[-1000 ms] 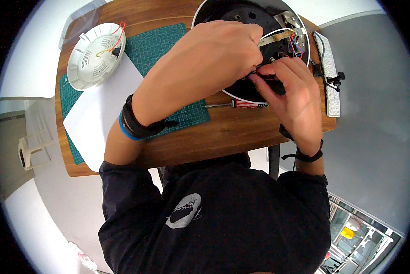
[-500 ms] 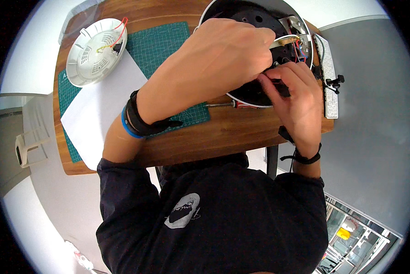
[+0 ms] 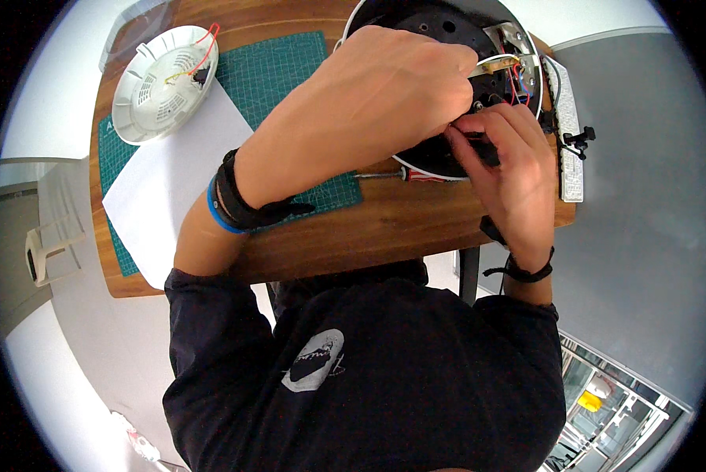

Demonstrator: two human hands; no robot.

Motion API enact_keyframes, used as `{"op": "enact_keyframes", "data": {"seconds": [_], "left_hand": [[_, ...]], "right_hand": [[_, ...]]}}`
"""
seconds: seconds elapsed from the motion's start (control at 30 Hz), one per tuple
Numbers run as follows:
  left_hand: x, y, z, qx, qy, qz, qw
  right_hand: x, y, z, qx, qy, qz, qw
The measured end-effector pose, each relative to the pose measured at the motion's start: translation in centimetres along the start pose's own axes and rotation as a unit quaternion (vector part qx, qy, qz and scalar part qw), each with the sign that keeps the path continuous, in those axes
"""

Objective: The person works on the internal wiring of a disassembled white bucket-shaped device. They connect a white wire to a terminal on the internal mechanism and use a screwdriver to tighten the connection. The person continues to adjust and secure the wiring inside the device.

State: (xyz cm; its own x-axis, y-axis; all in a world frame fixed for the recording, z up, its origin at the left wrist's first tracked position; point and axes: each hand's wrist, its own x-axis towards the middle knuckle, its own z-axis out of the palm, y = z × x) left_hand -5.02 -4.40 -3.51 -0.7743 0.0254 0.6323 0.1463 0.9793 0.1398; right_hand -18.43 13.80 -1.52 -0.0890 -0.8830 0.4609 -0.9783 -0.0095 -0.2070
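A round appliance housing [image 3: 465, 38], black inside with a white rim, lies at the far side of the table. Red, blue and white wires [image 3: 516, 82] and metal brackets show inside it. My left hand [image 3: 404, 82] is curled closed over the housing, its fingertips hidden beneath it. Thumb and index finger of my right hand [image 3: 514, 169] are pinched together beside the left hand's fingertips, over the housing's near right part. Whatever small thing is between the fingers cannot be made out. A screwdriver [image 3: 424, 175] with a red and white handle rests against the near rim.
A white vented round cover [image 3: 152, 98] with red and yellow wires stands at the far left. White paper [image 3: 156, 197] lies over a green cutting mat [image 3: 270, 75] on the wooden table [image 3: 329, 244]. Along the right edge is a long white keyboard-like object [image 3: 573, 177] with a black clip [image 3: 579, 140].
The whole view has shifted slightly. Both hands keep nearly the same pose over the housing, fingertips still together.
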Motion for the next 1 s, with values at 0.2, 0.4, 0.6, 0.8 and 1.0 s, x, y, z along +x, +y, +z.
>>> {"op": "enact_keyframes", "data": {"seconds": [0.2, 0.4, 0.6, 0.8, 1.0], "left_hand": [[-0.05, -0.06, -0.14, 0.001, -0.007, -0.025, 1.000], [-0.06, -0.22, -0.31, 0.010, -0.007, -0.006, 1.000], [-0.04, -0.23, -0.20, 0.007, -0.008, -0.004, 1.000], [-0.10, -0.43, -0.25, 0.002, -0.008, -0.003, 1.000], [-0.21, -0.50, -0.11, -0.002, 0.004, 0.002, 1.000]], "right_hand": [[0.11, -0.20, -0.08, 0.019, -0.004, 0.030, 0.999], [0.16, 0.00, -0.08, 0.020, -0.013, 0.015, 1.000], [0.18, -0.09, 0.18, 0.004, -0.015, 0.038, 0.999], [0.15, -0.29, 0.01, 0.038, -0.022, 0.060, 0.997], [0.29, -0.31, 0.12, 0.009, -0.019, 0.057, 0.998]]}}
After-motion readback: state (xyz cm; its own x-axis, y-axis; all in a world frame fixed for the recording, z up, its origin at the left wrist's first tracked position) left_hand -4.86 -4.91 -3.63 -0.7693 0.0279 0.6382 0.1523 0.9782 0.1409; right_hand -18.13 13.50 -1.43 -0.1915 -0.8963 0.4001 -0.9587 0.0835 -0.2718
